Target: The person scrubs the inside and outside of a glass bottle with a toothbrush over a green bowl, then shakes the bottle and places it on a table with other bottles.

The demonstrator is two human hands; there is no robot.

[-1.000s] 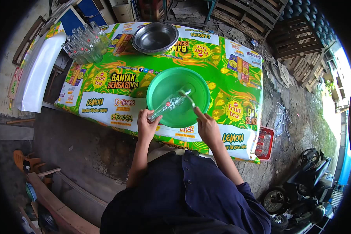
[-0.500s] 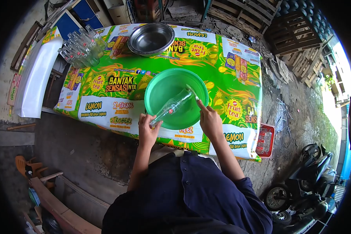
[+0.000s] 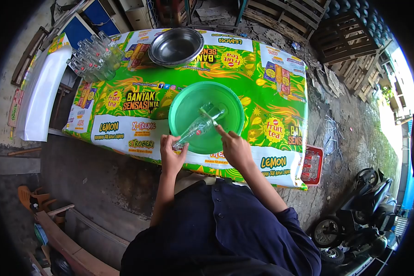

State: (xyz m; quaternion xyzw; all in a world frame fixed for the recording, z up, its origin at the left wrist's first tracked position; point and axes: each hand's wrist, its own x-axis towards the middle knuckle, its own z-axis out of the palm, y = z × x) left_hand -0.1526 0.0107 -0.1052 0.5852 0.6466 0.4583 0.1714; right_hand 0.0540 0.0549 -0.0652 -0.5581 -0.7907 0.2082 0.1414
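Observation:
A clear glass bottle lies slantwise over the green basin, its base toward the basin's middle. My left hand is closed round its neck end at the basin's near left rim. In my right hand, with the index finger stretched along it, is a small brush, pale and thin, whose head lies against the bottle near its base. Water or wet plastic shows inside the basin.
A metal bowl stands at the table's far side. Several empty bottles are grouped at the far left. A red crate with bottles is beside the table's right edge, on the floor. Motorbikes stand lower right.
My right hand has moved left and slightly down with the brush, whose head now lies across the bottle. My left hand has shifted slightly left, still holding the bottle.

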